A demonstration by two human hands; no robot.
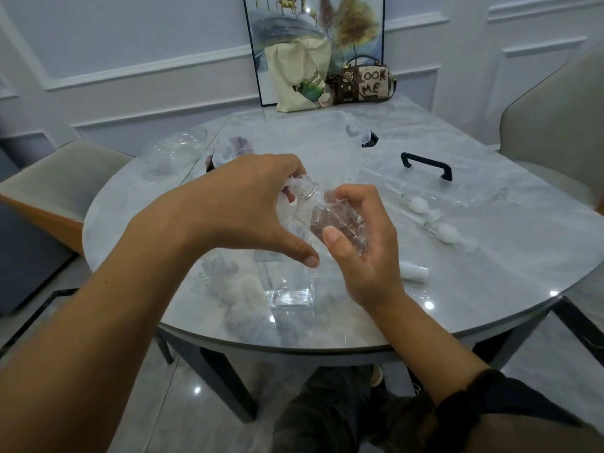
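Two hands work at the top of a clear bottle (327, 214).
The left hand (248, 207) pinches the top, and the right hand (362, 256) wraps round the middle, over the near side of the grey table (457, 273). Hold it still and twist gently. Bags (300, 76) lean at the far wall.

head view, downward over table (490, 256)

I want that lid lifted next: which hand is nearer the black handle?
Right. The right hand grips the bottle just left of the handle; the left hand is farther left, at the bottle's neck.
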